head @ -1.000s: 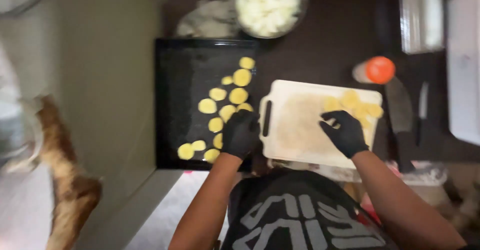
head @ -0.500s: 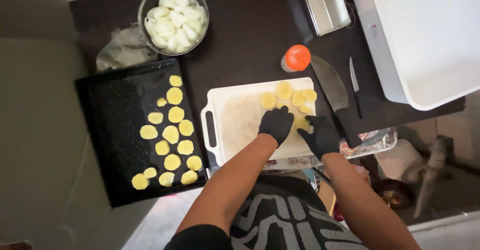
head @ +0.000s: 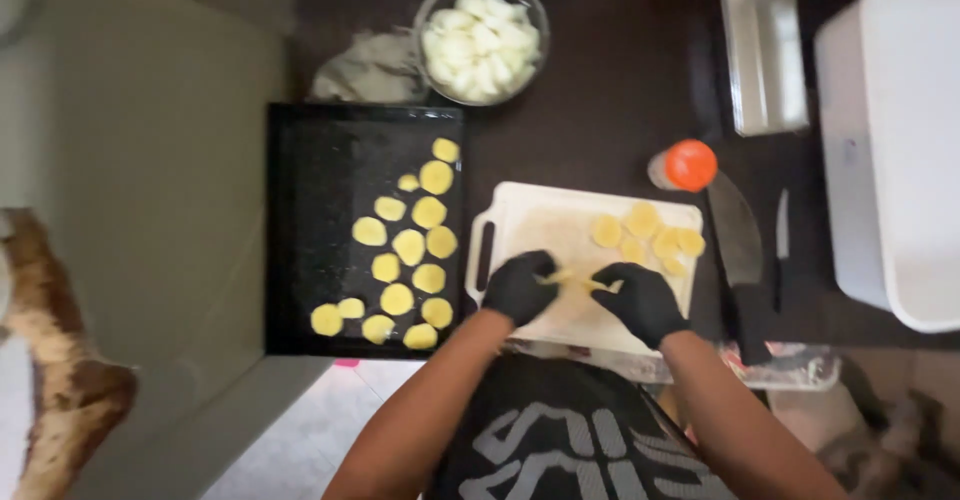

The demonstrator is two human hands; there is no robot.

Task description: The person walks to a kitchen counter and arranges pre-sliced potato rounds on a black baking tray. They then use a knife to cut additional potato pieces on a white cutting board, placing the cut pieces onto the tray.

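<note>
Both my hands wear black gloves and meet over the white cutting board [head: 545,215]. My left hand [head: 520,287] and my right hand [head: 640,303] hold between them a small stack of yellow potato slices [head: 575,278]. More potato slices [head: 648,235] lie loose on the board's far right part. To the left sits a black baking tray [head: 300,230] with several yellow slices [head: 410,250] laid out in rows on its right half.
A glass bowl of white peeled pieces [head: 482,35] stands at the back, a crumpled bag [head: 365,70] beside it. An orange-capped bottle [head: 685,165], a wide cleaver [head: 738,245] and a small knife [head: 782,230] lie right of the board. A white tub [head: 890,140] is far right.
The camera view shifted. My left hand left the tray edge and came onto the board; both hands now pinch potato slices together at the board's near middle.
</note>
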